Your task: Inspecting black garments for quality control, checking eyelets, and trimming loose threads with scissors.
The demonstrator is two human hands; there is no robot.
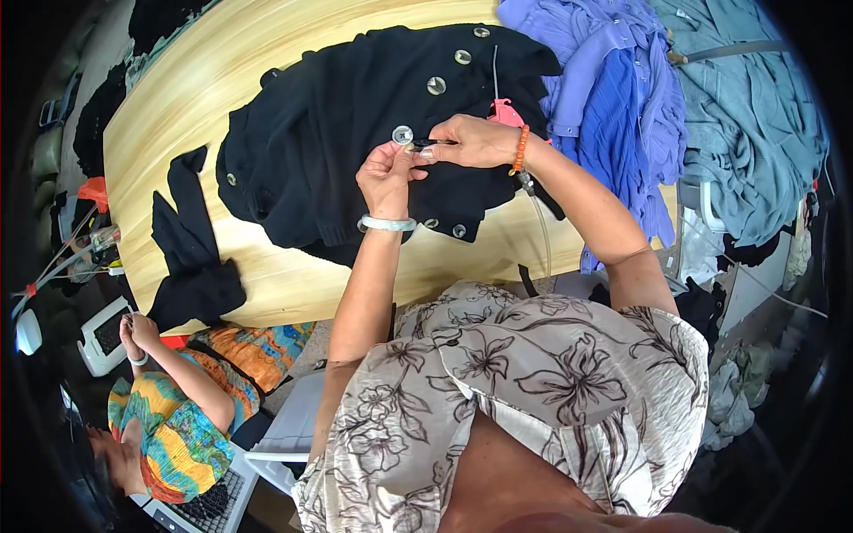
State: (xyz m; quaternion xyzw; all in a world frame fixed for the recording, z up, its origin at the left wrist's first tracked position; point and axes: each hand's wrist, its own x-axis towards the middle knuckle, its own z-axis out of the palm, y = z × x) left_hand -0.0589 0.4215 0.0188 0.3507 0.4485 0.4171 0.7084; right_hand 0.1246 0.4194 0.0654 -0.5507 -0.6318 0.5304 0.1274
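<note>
A black knit garment (311, 142) with large shiny buttons lies spread on the table before me. Between its fingertips my left hand (387, 182) pinches a round grey button (402, 135) over the cloth. My right hand (480, 142) is closed on a slim dark tool (437, 142), its tip close to that button; most of the tool is hidden in the hand. A clear hose with a metal connector (526, 183) hangs below the right wrist; whether it joins the tool, I cannot tell. Just beyond that hand lies a pink-red tool (506, 113) with a thin metal rod.
Purple garments (613, 98) are heaped on the table's right, with grey-green cloth (746, 133) beyond. Black knit strips (191, 240) lie at the left of the wooden table (169, 142). Another person (178, 409) sits at the lower left, hands raised near the table edge.
</note>
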